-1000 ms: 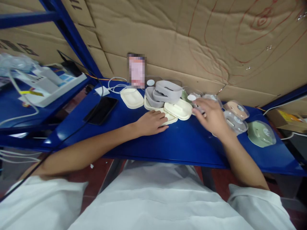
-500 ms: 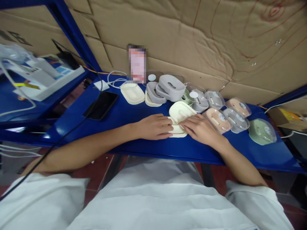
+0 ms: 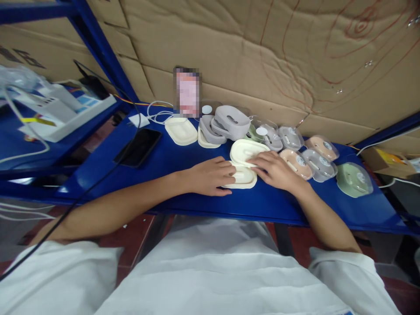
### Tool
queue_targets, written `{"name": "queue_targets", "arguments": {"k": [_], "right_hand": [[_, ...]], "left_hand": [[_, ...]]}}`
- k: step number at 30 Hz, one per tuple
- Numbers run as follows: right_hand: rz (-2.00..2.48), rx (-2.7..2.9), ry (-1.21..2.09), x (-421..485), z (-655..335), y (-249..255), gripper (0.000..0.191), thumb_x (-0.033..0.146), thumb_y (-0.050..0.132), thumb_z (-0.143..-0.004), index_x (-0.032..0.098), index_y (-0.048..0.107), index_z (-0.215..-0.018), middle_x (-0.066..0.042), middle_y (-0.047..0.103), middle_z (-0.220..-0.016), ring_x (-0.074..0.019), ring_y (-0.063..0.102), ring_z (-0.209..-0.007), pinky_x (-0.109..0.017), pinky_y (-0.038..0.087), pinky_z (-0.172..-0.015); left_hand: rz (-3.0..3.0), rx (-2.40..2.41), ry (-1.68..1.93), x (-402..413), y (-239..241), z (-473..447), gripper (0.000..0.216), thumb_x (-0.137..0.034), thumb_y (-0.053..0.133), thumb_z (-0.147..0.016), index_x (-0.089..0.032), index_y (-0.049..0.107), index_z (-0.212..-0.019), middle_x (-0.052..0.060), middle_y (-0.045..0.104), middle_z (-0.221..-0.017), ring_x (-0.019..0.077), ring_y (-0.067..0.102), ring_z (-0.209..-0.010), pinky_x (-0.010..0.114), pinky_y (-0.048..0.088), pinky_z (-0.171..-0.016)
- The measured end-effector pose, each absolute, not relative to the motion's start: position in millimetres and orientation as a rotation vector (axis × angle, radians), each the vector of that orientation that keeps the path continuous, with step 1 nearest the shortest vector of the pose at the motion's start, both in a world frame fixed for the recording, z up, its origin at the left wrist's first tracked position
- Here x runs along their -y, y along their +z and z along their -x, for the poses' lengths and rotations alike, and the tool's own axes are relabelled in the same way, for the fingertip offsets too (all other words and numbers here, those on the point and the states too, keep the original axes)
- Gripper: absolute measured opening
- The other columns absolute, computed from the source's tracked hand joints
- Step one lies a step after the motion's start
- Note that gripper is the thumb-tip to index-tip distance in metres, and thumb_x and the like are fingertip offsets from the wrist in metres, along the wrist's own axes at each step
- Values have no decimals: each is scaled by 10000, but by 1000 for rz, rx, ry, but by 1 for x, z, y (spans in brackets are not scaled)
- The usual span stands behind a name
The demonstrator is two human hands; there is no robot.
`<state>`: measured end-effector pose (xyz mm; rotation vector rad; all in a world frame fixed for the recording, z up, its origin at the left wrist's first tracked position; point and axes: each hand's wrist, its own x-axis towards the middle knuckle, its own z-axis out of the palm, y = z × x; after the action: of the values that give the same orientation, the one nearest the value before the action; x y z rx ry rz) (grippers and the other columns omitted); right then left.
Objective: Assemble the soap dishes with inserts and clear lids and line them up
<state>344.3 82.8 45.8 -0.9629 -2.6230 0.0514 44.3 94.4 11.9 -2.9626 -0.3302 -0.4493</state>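
Two shallow cream soap-dish pieces lie end to end in front of me. The near cream piece (image 3: 244,176) rests flat on the blue table. Its far edge meets or tucks under the far cream piece (image 3: 244,149), which tilts slightly; I cannot tell whether they are joined. My left hand (image 3: 213,176) lies over the near piece's left edge, fingers outstretched and thumb apart on the table side. My right hand (image 3: 274,168) has its fingertips on the lower right rim of the far piece, fingers bent around that edge. Part of the rim is hidden beneath them.
Behind stand a stack of grey soap boxes (image 3: 232,121) and another cream piece (image 3: 181,131). Peach (image 3: 295,164), grey (image 3: 318,164) and green (image 3: 354,179) boxes with clear lids sit right. A black phone (image 3: 139,148) lies left, crossed by a black cable. Cardboard (image 3: 210,43) walls the back.
My left fingers have loosened and the thumb has spread away. My right hand has moved slightly up onto the far piece's edge, uncovering more of the near piece. The view has shifted a little.
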Motion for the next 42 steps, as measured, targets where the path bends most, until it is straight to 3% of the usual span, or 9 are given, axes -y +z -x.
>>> {"name": "queue_targets", "arguments": {"k": [4, 8, 13, 15, 18, 23, 29, 37, 42], "right_hand": [[1061, 2481, 140, -78, -357, 66, 259, 347, 614, -1063, 223, 750, -1246, -88, 766, -1074, -245, 727, -919, -378, 578, -837], [1007, 2593, 382, -69, -352, 68, 201, 349, 648, -1046, 228, 745, -1174, -25, 731, -883, -183, 677, -736, -307, 545, -711], [801, 2667, 350, -65, -330, 49, 226, 353, 593, -1105, 238, 756, -1211, -73, 803, -1140, -233, 756, -1035, -387, 559, -946], [809, 2591, 223, -72, -328, 50, 252, 382, 574, -1116, 246, 769, -1199, -79, 807, -1164, -249, 753, -1094, -418, 549, -1005], [971, 2448, -43, -95, -326, 62, 334, 433, 538, -1122, 245, 741, -1309, -116, 776, -1301, -296, 713, -1224, -471, 517, -1079], [1171, 2374, -283, -154, -297, 71, 607, 539, 569, -1082, 156, 580, -1553, -203, 614, -1573, -408, 560, -1443, -571, 422, -1150], [1234, 2330, -211, -180, -279, 62, 379, 456, 553, -1100, 179, 789, -1207, -139, 797, -1280, -355, 706, -1216, -536, 438, -1087], [871, 2333, -58, -93, -352, 71, 193, 340, 670, -1060, 271, 752, -1220, -82, 807, -1219, -288, 752, -1157, -490, 548, -1046], [855, 2409, 231, -59, -376, 56, 178, 249, 714, -1017, 270, 716, -1194, -71, 792, -1097, -254, 761, -1022, -422, 607, -907]], "left_hand": [[2909, 406, -361, -100, 11, -39, 203, -344, 612, -1065, -186, 730, -1015, 74, 744, -1000, 221, 678, -906, 372, 445, -838], [2832, 636, -270, -109, 21, -24, 355, -483, 623, -1069, -146, 727, -1032, 106, 742, -951, 248, 690, -881, 377, 449, -813], [2800, 659, -402, -102, 33, -25, 471, -519, 720, -1009, -161, 680, -1313, 156, 714, -1273, 309, 683, -1128, 410, 466, -957], [2856, 515, -459, -95, 31, -33, 389, -466, 746, -999, -187, 696, -1267, 142, 695, -1333, 308, 654, -1214, 416, 448, -1017], [2922, 291, -438, -82, 24, -44, 141, -331, 677, -1050, -195, 713, -1058, 76, 739, -1112, 240, 672, -1066, 394, 439, -981], [2995, 93, -443, -56, 20, -56, 142, -327, 616, -1086, -216, 699, -1055, 26, 724, -988, 207, 660, -964, 376, 439, -890], [3011, 109, -426, -54, 19, -54, 92, -266, 626, -1067, -215, 702, -1065, 14, 721, -957, 188, 672, -898, 347, 454, -826], [2914, 277, -567, -82, 18, -38, 274, -419, 630, -1051, -198, 682, -897, 46, 716, -903, 191, 645, -794, 358, 519, -907], [2848, 290, -689, -82, 31, -36, 277, -473, 684, -1013, -197, 704, -1034, 104, 720, -1079, 252, 663, -990, 401, 500, -955]]}}
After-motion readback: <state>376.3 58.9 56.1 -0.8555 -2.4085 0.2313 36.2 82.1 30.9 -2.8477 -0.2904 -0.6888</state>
